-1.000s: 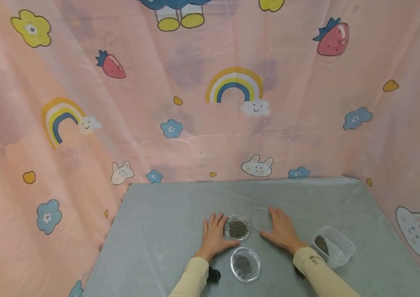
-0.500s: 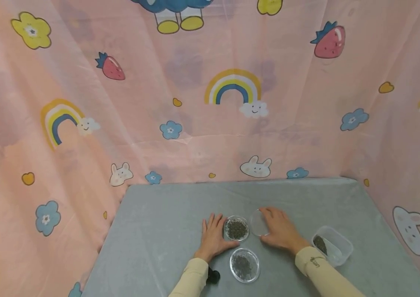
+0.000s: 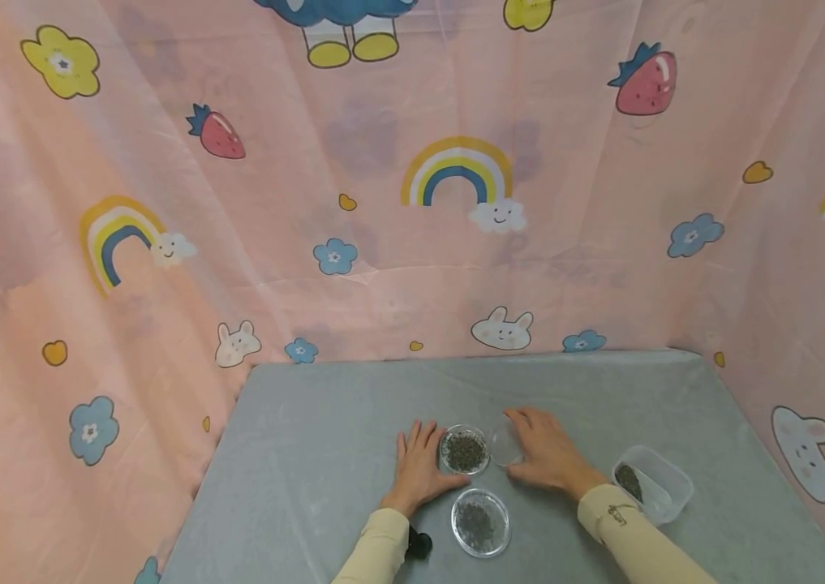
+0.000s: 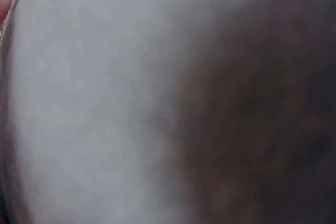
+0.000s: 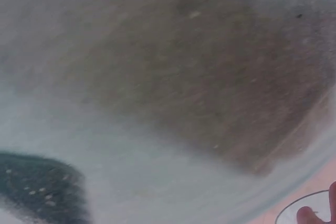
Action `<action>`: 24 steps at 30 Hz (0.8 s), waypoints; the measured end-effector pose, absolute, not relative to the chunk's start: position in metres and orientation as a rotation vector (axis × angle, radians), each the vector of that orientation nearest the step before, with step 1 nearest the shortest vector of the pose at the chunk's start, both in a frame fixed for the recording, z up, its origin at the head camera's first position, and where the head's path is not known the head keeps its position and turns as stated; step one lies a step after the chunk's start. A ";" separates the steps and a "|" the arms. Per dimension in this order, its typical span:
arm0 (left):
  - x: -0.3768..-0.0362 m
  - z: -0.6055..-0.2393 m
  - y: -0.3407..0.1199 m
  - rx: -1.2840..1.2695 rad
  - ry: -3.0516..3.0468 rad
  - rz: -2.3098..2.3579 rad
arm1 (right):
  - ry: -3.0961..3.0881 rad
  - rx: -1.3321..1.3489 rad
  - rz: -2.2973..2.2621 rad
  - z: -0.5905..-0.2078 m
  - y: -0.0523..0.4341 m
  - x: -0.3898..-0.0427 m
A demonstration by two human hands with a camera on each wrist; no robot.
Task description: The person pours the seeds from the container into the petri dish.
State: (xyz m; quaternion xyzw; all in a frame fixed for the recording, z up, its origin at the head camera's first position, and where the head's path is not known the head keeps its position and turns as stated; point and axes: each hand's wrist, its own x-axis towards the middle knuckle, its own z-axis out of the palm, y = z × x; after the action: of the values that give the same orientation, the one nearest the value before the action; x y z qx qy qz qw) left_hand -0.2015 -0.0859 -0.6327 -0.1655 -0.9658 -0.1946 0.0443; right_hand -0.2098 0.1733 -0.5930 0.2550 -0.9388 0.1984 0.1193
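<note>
In the head view my left hand (image 3: 419,462) lies flat on the grey table (image 3: 324,438), fingers straight, its thumb side against a small clear dish of dark grains (image 3: 465,451). My right hand (image 3: 539,454) holds a clear round lid (image 3: 504,443) by its edge, tilted just right of that dish. A second clear dish of dark grains (image 3: 480,521) sits nearer to me, between my forearms. The right wrist view is blurred; it shows a fingertip on the lid's rim (image 5: 310,211). In the left wrist view there is only blurred table cloth.
A clear rectangular tub (image 3: 651,483) with some dark grains stands at the right, by my right forearm. A pink cartoon-print curtain (image 3: 412,203) walls the table at the back and both sides. The table's far and left parts are bare cloth.
My right hand has brought the clear lid a little left and nearer, closer to the small dish. The left hand has stayed in place.
</note>
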 end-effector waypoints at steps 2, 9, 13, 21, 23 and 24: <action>-0.202 -0.633 -0.086 -0.507 -2.947 -0.587 | -2.705 0.769 0.612 -0.592 0.170 -0.211; -0.201 -0.633 -0.087 -0.509 -2.943 -0.559 | -2.731 0.785 0.757 -0.589 0.155 -0.215; -0.202 -0.633 -0.086 -0.512 -2.944 -0.566 | -2.742 0.792 0.832 -0.587 0.144 -0.216; -0.202 -0.635 -0.087 -0.510 -2.942 -0.596 | -2.735 0.878 0.856 -0.589 0.126 -0.219; -0.202 -0.636 -0.088 -0.512 -2.928 -0.600 | -2.735 0.891 0.837 -0.591 0.123 -0.220; -0.203 -0.637 -0.088 -0.515 -2.919 -0.599 | -2.738 0.894 0.830 -0.591 0.121 -0.220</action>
State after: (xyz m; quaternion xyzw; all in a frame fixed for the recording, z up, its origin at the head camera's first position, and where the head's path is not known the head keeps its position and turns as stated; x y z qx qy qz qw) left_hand -0.2026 -0.0877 -0.6369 -0.1701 -0.9636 -0.1979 0.0587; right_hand -0.2197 0.1214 -0.5909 0.2974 -0.9111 0.2761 0.0719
